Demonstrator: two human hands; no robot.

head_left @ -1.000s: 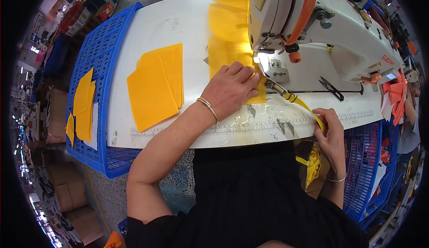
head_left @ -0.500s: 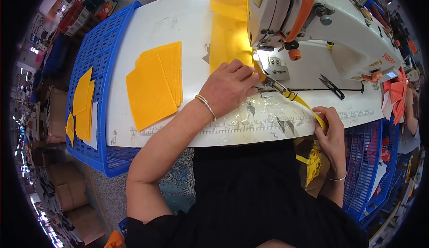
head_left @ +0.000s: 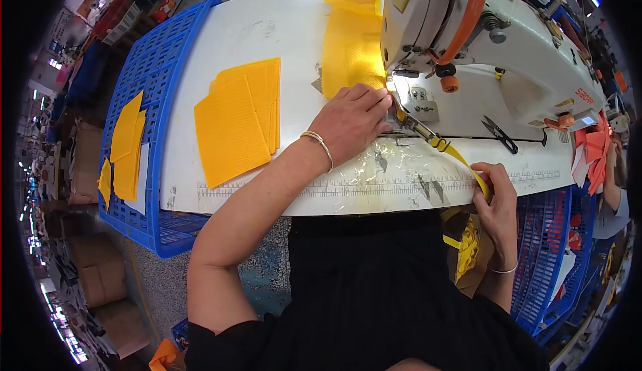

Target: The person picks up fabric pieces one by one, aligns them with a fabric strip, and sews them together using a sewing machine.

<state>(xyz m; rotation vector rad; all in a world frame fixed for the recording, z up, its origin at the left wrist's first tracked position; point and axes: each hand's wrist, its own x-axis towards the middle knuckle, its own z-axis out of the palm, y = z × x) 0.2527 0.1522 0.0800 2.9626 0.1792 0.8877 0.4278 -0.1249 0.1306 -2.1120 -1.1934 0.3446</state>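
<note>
My left hand (head_left: 354,118) is closed at the near edge of a yellow fabric piece (head_left: 344,53), its fingertips beside the presser foot of the sewing machine (head_left: 418,20). The fabric runs away from me along the left of the machine head, its far end folded. Lower right, my right hand (head_left: 495,197) pinches a narrow yellow tape (head_left: 463,159) between thumb and fingers. That tape leads up into a metal binder guide (head_left: 418,128) in front of the needle area. The stitching point itself is partly hidden by my left fingers.
Yellow fabric pieces (head_left: 234,130) lie stacked on the white table (head_left: 287,17). More rest on a blue crate (head_left: 150,70) at left. Black thread snips (head_left: 501,135) lie right of the guide. Blue crates (head_left: 542,257) and a heap of yellow tape (head_left: 468,251) are below.
My left hand and the yellow fabric have moved slightly away from me past the needle. My right hand still pinches the tape. The whole view has shifted a little.
</note>
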